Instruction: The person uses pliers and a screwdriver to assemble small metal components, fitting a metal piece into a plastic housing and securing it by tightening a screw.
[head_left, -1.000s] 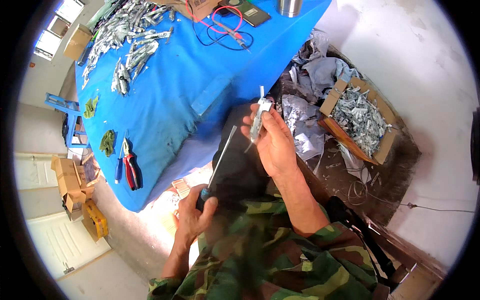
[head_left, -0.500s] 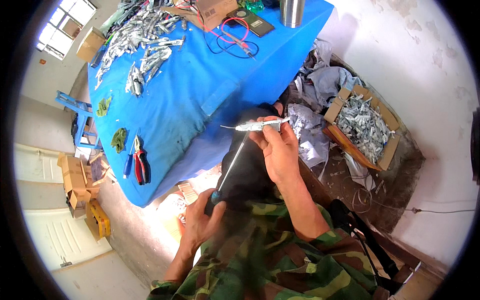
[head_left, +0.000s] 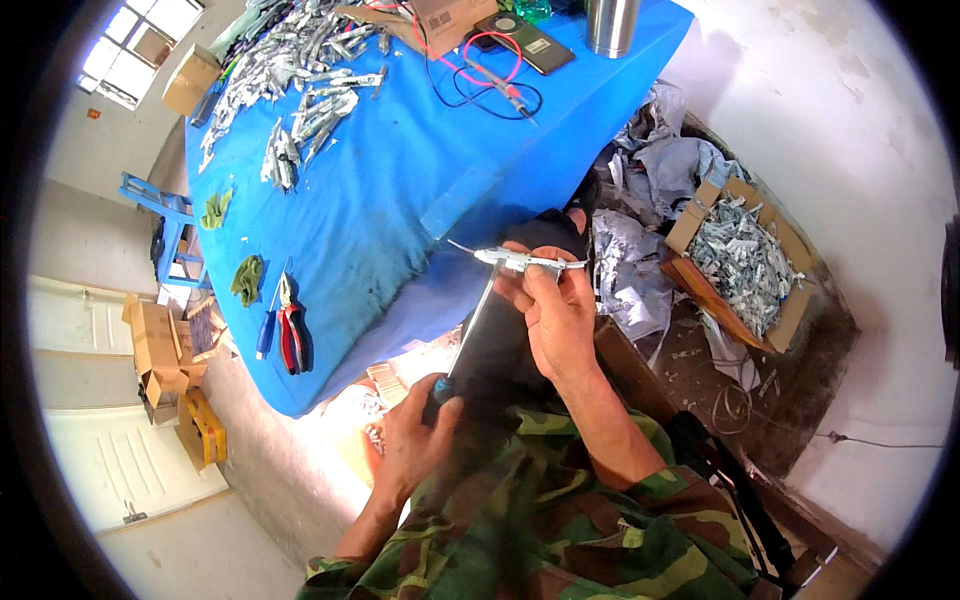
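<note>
- Blue cloth covers your bench [head_left: 400, 190], with a heap of small metal parts [head_left: 290, 60] at the far end and pliers [head_left: 291, 336] near the edge, so tools stay within reach.
- Your right hand [head_left: 555, 315] pinches a slim metal piece [head_left: 520, 260] level in front of you, fingers closed on it, probably to steady it.
- Your left hand [head_left: 415, 445] wraps the screwdriver [head_left: 470, 330] handle, tip up against that piece.
- Cardboard box [head_left: 740, 260] of scraps sits on the floor to your right.
</note>
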